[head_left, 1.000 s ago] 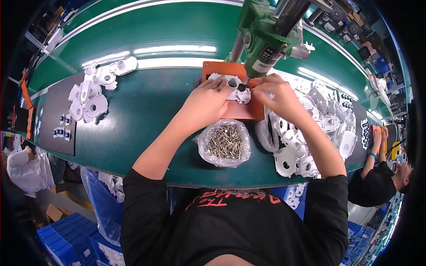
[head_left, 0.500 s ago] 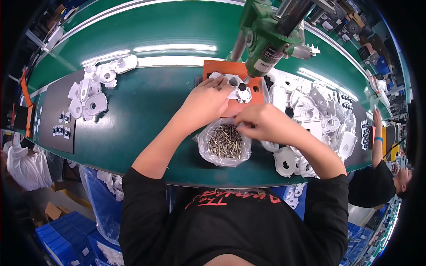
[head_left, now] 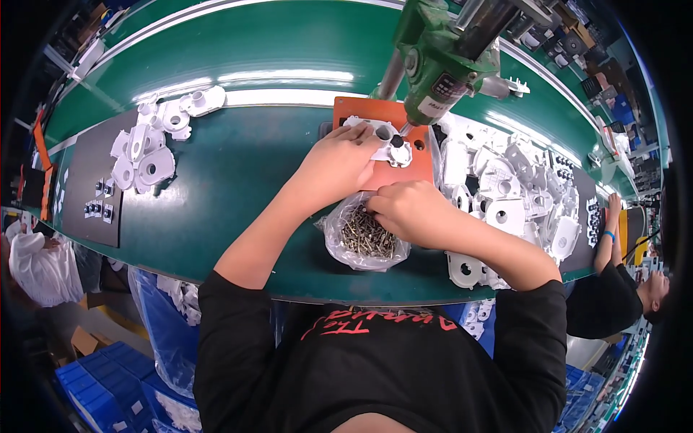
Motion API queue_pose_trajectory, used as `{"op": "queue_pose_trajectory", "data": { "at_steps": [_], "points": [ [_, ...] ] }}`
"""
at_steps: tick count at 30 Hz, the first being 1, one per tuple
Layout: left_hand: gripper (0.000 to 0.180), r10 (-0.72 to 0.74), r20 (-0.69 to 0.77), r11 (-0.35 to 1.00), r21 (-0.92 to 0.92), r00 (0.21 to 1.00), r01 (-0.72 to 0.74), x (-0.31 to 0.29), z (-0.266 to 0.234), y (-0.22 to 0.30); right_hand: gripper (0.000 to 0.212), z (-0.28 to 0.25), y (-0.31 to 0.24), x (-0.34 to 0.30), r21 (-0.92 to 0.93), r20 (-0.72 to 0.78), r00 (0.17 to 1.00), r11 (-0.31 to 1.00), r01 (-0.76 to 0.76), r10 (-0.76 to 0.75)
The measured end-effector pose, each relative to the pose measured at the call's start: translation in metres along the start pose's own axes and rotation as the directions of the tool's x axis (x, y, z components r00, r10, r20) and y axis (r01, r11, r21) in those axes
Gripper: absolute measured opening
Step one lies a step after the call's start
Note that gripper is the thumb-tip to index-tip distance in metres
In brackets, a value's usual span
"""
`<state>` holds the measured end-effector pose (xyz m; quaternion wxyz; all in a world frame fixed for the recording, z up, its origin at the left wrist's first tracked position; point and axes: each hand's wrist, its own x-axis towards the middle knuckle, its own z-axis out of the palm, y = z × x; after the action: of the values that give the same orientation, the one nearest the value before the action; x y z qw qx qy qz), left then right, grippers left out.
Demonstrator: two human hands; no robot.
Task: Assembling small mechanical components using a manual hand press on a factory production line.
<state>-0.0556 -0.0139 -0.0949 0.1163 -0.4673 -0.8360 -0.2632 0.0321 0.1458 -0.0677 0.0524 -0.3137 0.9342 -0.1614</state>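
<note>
My left hand (head_left: 342,160) grips the white plastic housing (head_left: 399,154) that lies on an orange plate (head_left: 408,175). A black round insert (head_left: 397,141) shows in the housing, and its left part is covered by my fingers. My right hand (head_left: 404,209) is bent over a clear plastic bag (head_left: 359,262) full of small metal screws (head_left: 368,234). Its thumb and fingers are pinched together at the bag's upper right, against the screws; what sits between the fingertips is hidden. Above the housing hangs the green head of a screw-driving machine (head_left: 442,79), its thin tip (head_left: 406,129) close to the part.
White plastic housings (head_left: 505,187) are heaped to the right, and a smaller group (head_left: 148,155) stands at the left. Small black parts (head_left: 99,209) lie on a dark mat (head_left: 76,202). Another person (head_left: 610,299) works at the far right. Blue bins (head_left: 101,382) stand below left.
My right hand has moved slightly left and down, from above the bag's right rim onto the screws. My left hand still holds the housing. The other person's arm has shifted.
</note>
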Motion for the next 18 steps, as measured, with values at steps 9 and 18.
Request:
{"op": "queue_pose_trajectory", "data": {
  "at_steps": [9,18],
  "points": [
    [0.032,-0.002,0.019,1.000,-0.029,1.000,0.003,-0.001,0.000,-0.002,0.012,-0.007,-0.004,0.005,-0.012,0.118,0.992,0.999,-0.051,0.052],
    [0.032,0.009,-0.002,0.999,-0.048,1.000,-0.009,-0.001,0.001,-0.002,0.015,-0.009,-0.006,0.005,0.006,0.147,0.986,0.997,-0.074,0.072]
  ]
}}
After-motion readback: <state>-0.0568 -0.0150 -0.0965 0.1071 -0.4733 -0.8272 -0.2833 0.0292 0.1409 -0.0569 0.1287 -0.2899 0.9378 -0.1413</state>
